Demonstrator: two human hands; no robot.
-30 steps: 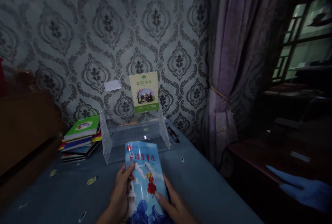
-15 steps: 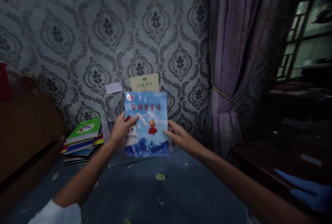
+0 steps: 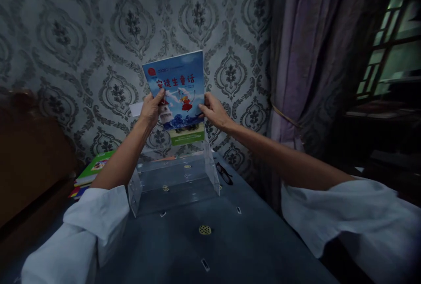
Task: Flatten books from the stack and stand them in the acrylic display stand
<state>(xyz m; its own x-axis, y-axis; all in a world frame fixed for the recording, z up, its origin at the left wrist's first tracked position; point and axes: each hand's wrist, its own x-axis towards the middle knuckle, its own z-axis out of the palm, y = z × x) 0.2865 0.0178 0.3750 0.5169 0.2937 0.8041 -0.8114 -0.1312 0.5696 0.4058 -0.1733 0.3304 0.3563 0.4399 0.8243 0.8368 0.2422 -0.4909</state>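
Two bare hands hold one glossy blue paperback book with a red title and a red-dressed figure (image 3: 179, 89); one book with a green lower band (image 3: 189, 137) shows beneath its bottom edge, mostly hidden behind it. There is one clear acrylic rack (image 3: 212, 171), one pair of dark-framed glasses (image 3: 224, 173) just beside it, one small white rectangle (image 3: 135, 109) near the left wrist, and one stack of books with a green cover on top (image 3: 98, 165), partly behind the left forearm, so its number cannot be told. The table wears a dark blue cloth (image 3: 256, 240) printed with yellow spotted shapes, against grey damask wallpaper (image 3: 98, 12); a tied purple curtain (image 3: 296, 34) and a latticed window (image 3: 384, 56) are on the right, brown wooden furniture (image 3: 29, 157) on the left. The left hand (image 3: 151, 108) grips the paperback's left edge, thumb on the cover; the right hand (image 3: 213, 109) pinches its right edge. The paperback lies between them, raised above the rack and slightly tilted.
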